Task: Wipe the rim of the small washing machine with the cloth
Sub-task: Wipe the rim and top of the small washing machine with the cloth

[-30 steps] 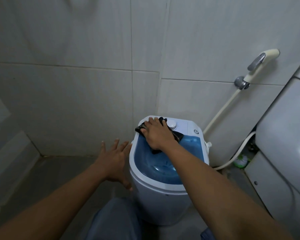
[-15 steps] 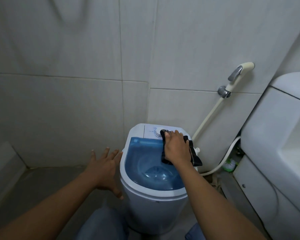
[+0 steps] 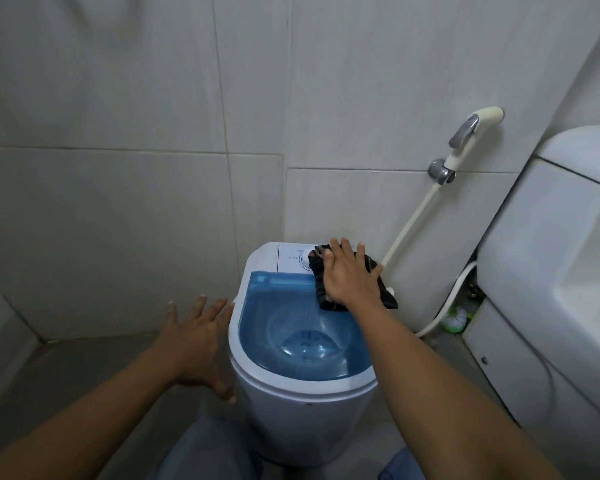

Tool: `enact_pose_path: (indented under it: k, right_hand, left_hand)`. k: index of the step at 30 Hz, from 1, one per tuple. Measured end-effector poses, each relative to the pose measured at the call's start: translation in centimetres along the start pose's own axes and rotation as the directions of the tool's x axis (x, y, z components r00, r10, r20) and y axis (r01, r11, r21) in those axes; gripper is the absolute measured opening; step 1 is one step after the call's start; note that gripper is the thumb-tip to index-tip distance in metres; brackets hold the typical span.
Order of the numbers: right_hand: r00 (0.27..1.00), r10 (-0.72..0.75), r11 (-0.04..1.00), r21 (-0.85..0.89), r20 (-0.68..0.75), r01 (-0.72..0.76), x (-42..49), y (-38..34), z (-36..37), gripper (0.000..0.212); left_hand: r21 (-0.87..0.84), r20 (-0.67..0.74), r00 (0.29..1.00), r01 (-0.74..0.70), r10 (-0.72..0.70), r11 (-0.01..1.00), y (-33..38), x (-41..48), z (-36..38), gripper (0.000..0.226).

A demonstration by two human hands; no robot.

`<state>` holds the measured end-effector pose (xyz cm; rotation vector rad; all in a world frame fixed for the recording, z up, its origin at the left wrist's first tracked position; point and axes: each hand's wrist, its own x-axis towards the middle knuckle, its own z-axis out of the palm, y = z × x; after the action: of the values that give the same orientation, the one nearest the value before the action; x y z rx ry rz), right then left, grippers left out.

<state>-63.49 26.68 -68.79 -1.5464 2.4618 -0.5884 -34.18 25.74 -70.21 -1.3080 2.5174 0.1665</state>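
A small white washing machine [image 3: 291, 410] with a blue see-through lid [image 3: 291, 313] stands on the floor in the tiled corner. My right hand [image 3: 350, 275] lies flat on a dark cloth [image 3: 317, 268], pressing it onto the machine's back right rim beside the control dial. The cloth's lower end hangs over the right edge. My left hand [image 3: 194, 337] hovers with spread fingers just left of the machine, close to its side; whether it touches is unclear.
A bidet sprayer [image 3: 471, 133] hangs on the wall to the right, its hose [image 3: 413, 216] running down behind the machine. A white toilet tank [image 3: 551, 271] stands at the right. My blue-trousered knees [image 3: 208, 448] are below the machine.
My right hand has slid the cloth from the rim's back left, past the dial, to the back right corner. My left hand has stayed beside the machine.
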Motion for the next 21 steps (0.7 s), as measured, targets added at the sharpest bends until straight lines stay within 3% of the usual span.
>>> enact_pose_path:
  k: [4,8,11,21]
  right_hand:
    - [0.998,0.055,0.998,0.004,0.002,-0.055,0.6,0.5,-0.5,0.054]
    - [0.98,0.2,0.979,0.047,0.007,-0.2,0.0,1.2,-0.8,0.056]
    - [0.975,0.219,0.974,0.048,0.028,-0.22,-0.9,1.9,-1.0,0.057]
    - [0.997,-0.051,0.995,-0.088,0.059,0.056,-7.6,4.0,-1.0,0.064]
  left_hand:
    - [0.002,0.026,1.0,0.003,-0.003,1.0,0.2,0.1,0.0,0.169]
    - [-0.006,-0.008,1.0,0.015,-0.015,1.0,0.4,-0.1,0.4,0.162]
    - [-0.026,-0.004,1.0,0.015,-0.015,1.0,0.6,-0.3,0.1,0.161]
    - [-0.203,0.038,0.999,-0.014,0.022,0.979,-0.4,-0.5,-0.4,0.152]
